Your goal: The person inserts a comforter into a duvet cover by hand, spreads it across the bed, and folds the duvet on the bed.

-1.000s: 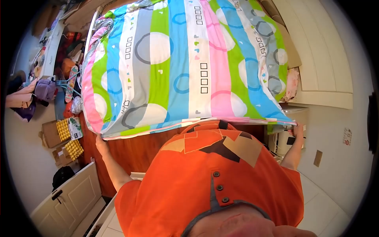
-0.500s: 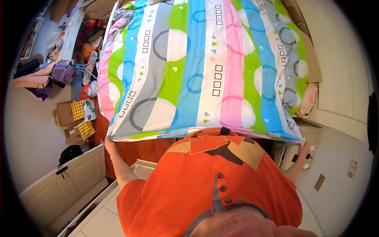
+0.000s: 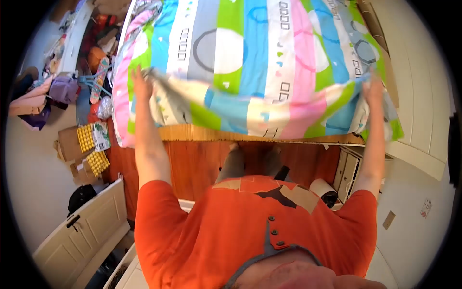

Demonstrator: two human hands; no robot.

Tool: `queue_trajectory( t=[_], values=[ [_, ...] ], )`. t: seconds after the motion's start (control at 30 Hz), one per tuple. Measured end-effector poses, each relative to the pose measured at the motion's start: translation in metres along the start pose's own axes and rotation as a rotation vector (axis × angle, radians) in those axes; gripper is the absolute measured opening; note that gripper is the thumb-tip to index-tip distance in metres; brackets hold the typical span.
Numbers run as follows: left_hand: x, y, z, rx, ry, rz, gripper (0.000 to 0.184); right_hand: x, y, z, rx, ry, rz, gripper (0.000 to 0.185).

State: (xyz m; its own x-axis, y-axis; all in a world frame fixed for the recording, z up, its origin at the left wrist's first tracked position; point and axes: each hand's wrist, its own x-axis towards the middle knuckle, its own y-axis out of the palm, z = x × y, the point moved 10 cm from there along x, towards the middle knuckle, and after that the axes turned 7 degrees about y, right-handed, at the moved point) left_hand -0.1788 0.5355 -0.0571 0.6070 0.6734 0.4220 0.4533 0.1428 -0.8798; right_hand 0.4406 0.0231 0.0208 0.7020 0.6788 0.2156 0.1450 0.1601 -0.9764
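A quilt (image 3: 231,50) with pink, blue, green, grey and white stripes, circles and small hearts covers the bed. Its near edge is lifted and sags between my two hands. My left hand (image 3: 143,85) is closed on the edge at the left. At the right, my right hand (image 3: 374,90) grips the other end, slightly blurred by motion. Both arms stretch forward over the bed. Below the hanging fold, the wooden bed edge (image 3: 211,135) shows.
My feet stand on the reddish-brown floor (image 3: 185,166) before the bed. Egg trays (image 3: 98,163) and cardboard lie at the left, near a white door (image 3: 84,236). A small cabinet (image 3: 347,168) and a white cylinder (image 3: 323,190) are at the right.
Both hands have moved forward and up from near my waist, carrying the quilt's near edge over the bed. The bed edge, floor and my legs have come into view.
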Motion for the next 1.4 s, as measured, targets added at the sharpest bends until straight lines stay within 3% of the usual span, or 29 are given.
queue_trajectory(
  t=[0.07, 0.13, 0.2, 0.27, 0.33, 0.4, 0.57, 0.67, 0.9, 1.03, 1.07, 1.13, 1.2, 1.33, 1.4],
  values=[
    [-0.034, 0.055, 0.019, -0.06, -0.083, 0.029, 0.057, -0.047, 0.028, 0.108, 0.191, -0.322, -0.088, 0.052],
    [-0.089, 0.098, 0.019, -0.148, -0.091, 0.17, 0.059, -0.11, 0.099, 0.173, 0.231, -0.205, 0.328, 0.055],
    [-0.16, 0.121, 0.016, -0.17, -0.286, 0.467, 0.06, -0.186, 0.121, 0.232, 0.294, -0.451, 0.293, 0.056],
    [-0.231, 0.126, 0.021, -0.158, -0.277, 0.668, 0.06, -0.245, 0.174, 0.248, 0.285, -0.359, 0.548, 0.058],
    [-0.297, 0.117, 0.045, -0.173, -0.299, 0.697, 0.06, -0.277, 0.159, 0.271, 0.457, -0.385, 0.597, 0.054],
    [-0.345, 0.087, 0.068, -0.239, -0.542, 0.799, 0.059, -0.295, 0.156, 0.281, 0.446, -0.368, 0.693, 0.051],
    [-0.442, 0.016, 0.107, -0.169, -0.836, 0.752, 0.057, -0.293, 0.133, 0.3, 0.452, -0.257, 0.851, 0.04],
    [-0.48, -0.018, 0.1, -0.122, -0.959, 0.654, 0.058, -0.285, 0.142, 0.316, 0.415, -0.315, 0.873, 0.037],
    [-0.531, -0.074, 0.07, -0.292, -1.136, 0.365, 0.06, -0.289, 0.166, 0.415, 0.558, -0.629, 0.766, 0.029],
    [-0.552, -0.116, 0.105, -0.277, -1.258, 0.252, 0.057, -0.309, 0.157, 0.482, 0.613, -0.738, 0.775, 0.029],
    [-0.569, -0.114, 0.123, -0.348, -1.318, 0.119, 0.056, -0.313, 0.154, 0.497, 0.604, -0.757, 0.775, 0.029],
    [-0.58, -0.121, 0.14, -0.417, -1.417, 0.009, 0.054, -0.327, 0.156, 0.533, 0.629, -0.694, 0.987, 0.028],
    [-0.595, -0.113, 0.167, -0.424, -1.408, -0.015, 0.054, -0.334, 0.15, 0.577, 0.659, -0.709, 0.989, 0.028],
    [-0.603, -0.111, 0.216, -0.502, -1.426, -0.012, 0.054, -0.358, 0.169, 0.678, 0.79, -0.609, 1.215, 0.029],
    [-0.613, -0.101, 0.256, -0.526, -1.385, 0.091, 0.055, -0.377, 0.192, 0.726, 0.889, -0.197, 1.485, 0.026]
  ],
)
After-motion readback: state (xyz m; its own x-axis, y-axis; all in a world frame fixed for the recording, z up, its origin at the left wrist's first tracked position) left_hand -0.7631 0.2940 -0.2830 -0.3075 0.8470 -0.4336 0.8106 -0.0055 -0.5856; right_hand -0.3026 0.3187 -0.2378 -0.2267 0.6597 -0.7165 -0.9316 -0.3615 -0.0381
